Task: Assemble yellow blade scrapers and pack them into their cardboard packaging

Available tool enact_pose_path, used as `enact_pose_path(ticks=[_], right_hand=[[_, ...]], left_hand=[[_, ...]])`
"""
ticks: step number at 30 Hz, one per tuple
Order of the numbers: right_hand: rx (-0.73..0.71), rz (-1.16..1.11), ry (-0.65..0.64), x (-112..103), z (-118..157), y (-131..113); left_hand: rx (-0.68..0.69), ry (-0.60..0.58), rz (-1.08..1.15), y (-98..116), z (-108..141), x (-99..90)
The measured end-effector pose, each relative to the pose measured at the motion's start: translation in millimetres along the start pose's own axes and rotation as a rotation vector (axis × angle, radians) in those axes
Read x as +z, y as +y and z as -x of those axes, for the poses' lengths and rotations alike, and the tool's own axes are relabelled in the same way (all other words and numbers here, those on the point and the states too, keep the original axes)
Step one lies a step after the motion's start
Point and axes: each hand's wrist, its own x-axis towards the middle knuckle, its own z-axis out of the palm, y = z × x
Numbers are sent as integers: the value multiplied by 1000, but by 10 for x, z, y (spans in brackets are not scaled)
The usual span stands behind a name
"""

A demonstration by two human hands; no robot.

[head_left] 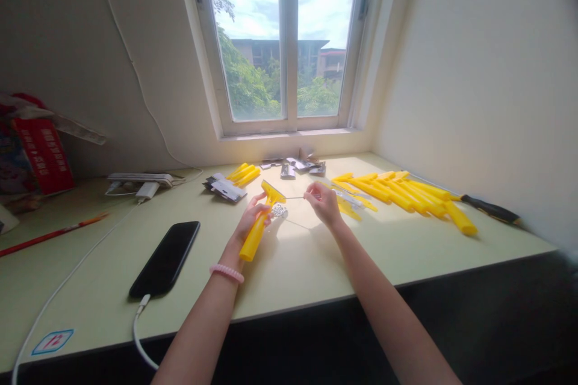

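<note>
My left hand [250, 219] is closed around a yellow plastic scraper [256, 234], tilted with its wide head up and its handle end toward me. Pinched in the fingers of my right hand [324, 203] is a thin metal rod [295, 197], level, its tip at the scraper's head. Whether the rod has a handle is hidden by the hand. A small pile of shiny metal pieces, perhaps screws [280, 211], lies on the table just beyond my left hand. Flat yellow parts [350, 207] lie beside my right hand.
Several yellow handles [397, 189] lie in a row at right, near a black-and-yellow tool [490, 209]. More yellow handles [246, 174], dark flat packets [224, 187] and silvery pieces [289, 170] are farther back. A charging phone [165, 260] and power strip [139, 178] are at left.
</note>
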Motion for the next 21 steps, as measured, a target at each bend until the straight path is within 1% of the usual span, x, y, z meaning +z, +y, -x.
enact_pose_path(ticks=[6,10,13,18,21], right_hand=[[1,30,-13,11,10,0],[-35,38,-48,15,25,-10],[-62,46,-68,10,32,-22],[-9,8,-30,-2,20,-24],[17,36,-7,-3,12,-26]], left_hand=[[10,9,-27,8,12,16],[39,25,-27,2,-5,3],[56,27,-91,-7,-6,-2],[42,10,-185,-27,2,13],[46,23,-203,-37,-4,18]])
